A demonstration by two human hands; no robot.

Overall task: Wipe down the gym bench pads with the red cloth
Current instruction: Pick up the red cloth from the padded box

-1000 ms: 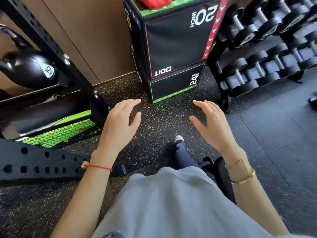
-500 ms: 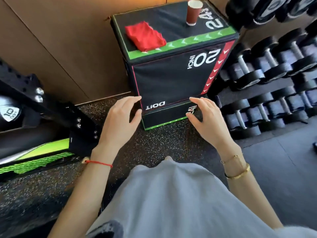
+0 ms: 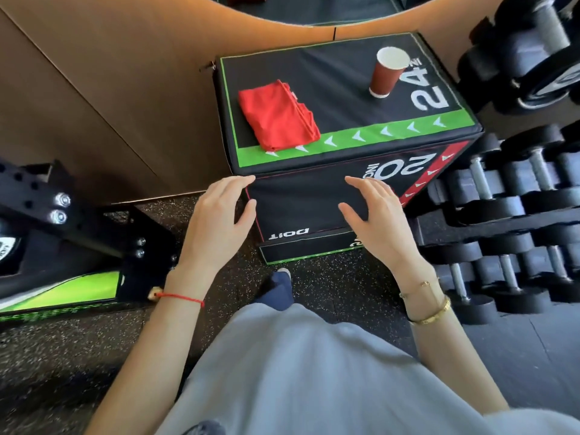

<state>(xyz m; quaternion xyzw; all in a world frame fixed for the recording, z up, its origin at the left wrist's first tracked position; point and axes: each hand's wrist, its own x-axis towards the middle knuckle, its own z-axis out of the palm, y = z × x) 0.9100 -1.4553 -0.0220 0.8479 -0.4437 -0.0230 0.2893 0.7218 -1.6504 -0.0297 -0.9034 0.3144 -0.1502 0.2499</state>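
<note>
Topping padded plyo box [image 3: 329, 73]: red cloth [image 3: 277, 116]

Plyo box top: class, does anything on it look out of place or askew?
A paper cup stands upright on the plyo box, odd for gym equipment. The folded red cloth lies askew, overlapping the green stripe.

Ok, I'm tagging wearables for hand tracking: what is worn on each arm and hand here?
Both forearms are bare, with no sleeves or gloves. The left hand has a thin red string bracelet with a small pale bead at its wrist. The right hand has a fine gold chain and a thicker gold bangle at its wrist.
</note>
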